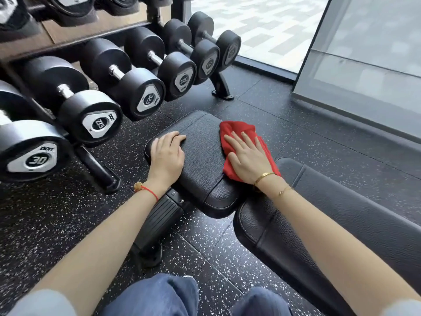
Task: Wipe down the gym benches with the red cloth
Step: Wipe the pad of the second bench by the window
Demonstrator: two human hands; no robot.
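Observation:
A black padded bench seat [202,153] lies in the middle of the view, with the longer back pad [341,215] running off to the lower right. The red cloth [239,130] is spread on the seat's right edge. My right hand [247,157] lies flat on the cloth, fingers apart, pressing it against the pad. My left hand [167,153] rests on the seat's left edge, fingers curled over the rim. Part of the cloth is hidden under my right palm.
A dumbbell rack [100,169] with several black dumbbells [91,110] stands close on the left, its foot [222,87] beyond the seat. The bench's frame and foot [157,226] sit below the seat on speckled rubber floor [319,142]. A glass wall [364,65] stands at the right.

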